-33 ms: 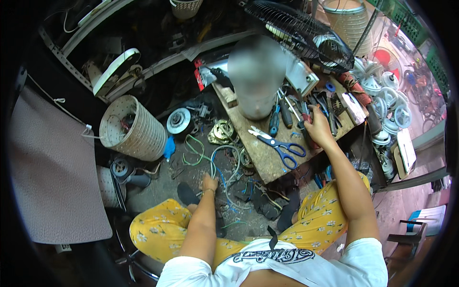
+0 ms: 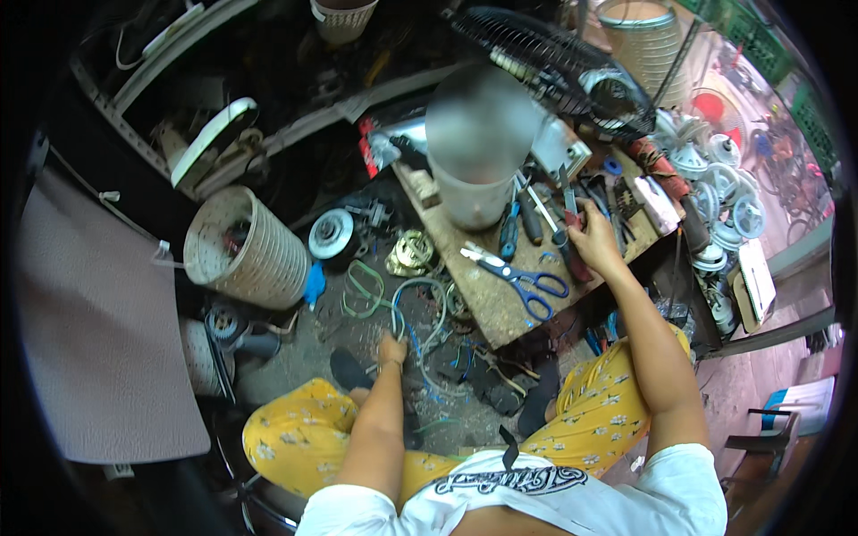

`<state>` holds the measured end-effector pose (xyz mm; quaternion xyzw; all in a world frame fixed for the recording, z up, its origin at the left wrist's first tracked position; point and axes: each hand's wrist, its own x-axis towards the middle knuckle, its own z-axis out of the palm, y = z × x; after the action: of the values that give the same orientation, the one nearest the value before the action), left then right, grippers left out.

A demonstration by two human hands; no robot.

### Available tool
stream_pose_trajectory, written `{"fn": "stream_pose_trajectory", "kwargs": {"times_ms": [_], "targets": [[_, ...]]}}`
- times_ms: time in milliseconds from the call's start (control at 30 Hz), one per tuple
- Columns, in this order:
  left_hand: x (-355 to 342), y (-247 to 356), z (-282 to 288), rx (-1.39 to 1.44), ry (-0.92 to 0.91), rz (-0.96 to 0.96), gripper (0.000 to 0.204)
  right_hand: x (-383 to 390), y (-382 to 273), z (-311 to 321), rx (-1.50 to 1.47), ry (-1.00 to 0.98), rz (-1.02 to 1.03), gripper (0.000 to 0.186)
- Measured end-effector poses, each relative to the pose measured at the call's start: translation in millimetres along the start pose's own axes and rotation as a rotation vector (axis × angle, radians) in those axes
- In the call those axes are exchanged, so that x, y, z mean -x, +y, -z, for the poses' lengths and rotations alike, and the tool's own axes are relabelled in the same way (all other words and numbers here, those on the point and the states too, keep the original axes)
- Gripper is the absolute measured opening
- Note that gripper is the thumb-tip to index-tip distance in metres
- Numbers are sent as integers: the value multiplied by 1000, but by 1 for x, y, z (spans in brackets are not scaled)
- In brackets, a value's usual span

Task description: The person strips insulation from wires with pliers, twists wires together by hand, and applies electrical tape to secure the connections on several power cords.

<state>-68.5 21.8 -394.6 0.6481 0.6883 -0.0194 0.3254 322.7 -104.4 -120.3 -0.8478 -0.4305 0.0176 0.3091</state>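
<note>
My left hand (image 2: 391, 348) is down on the floor, closed on a tangle of blue, grey and green wires (image 2: 420, 308). My right hand (image 2: 594, 239) reaches onto a wooden board (image 2: 487, 299) that serves as a low bench. Its fingers close around a red-handled tool (image 2: 572, 259) among several screwdrivers (image 2: 511, 230) and pliers. Blue-handled scissors (image 2: 527, 281) lie open on the board just left of that hand. A grey plastic bucket (image 2: 469, 201) stands at the board's far end.
A woven basket (image 2: 246, 248) lies on its side at the left. A copper motor winding (image 2: 409, 253) and a round metal part (image 2: 331, 234) sit on the floor. A black fan grille (image 2: 554, 58) leans behind. White fan parts (image 2: 715, 179) are stacked at the right.
</note>
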Motion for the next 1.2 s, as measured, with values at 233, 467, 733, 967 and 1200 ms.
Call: {"fn": "stream_pose_trajectory", "kwargs": {"times_ms": [233,467,733,967,1200], "targets": [[15,47,-20,881,504,-47,23,46,-87,43,-973,-4,-252,23],[145,163,74,1594,-99,-194,25,108,-103,-6,-545,-365,201,38],[237,175,113,1112,-25,-817,20,124,-107,-11,-696,-284,243,24],[199,117,178,1698,-778,-246,38,115,-112,9,-1716,-610,-345,21],[73,-30,363,1435,-311,-446,42,62,-64,104,-581,-261,622,10]]}}
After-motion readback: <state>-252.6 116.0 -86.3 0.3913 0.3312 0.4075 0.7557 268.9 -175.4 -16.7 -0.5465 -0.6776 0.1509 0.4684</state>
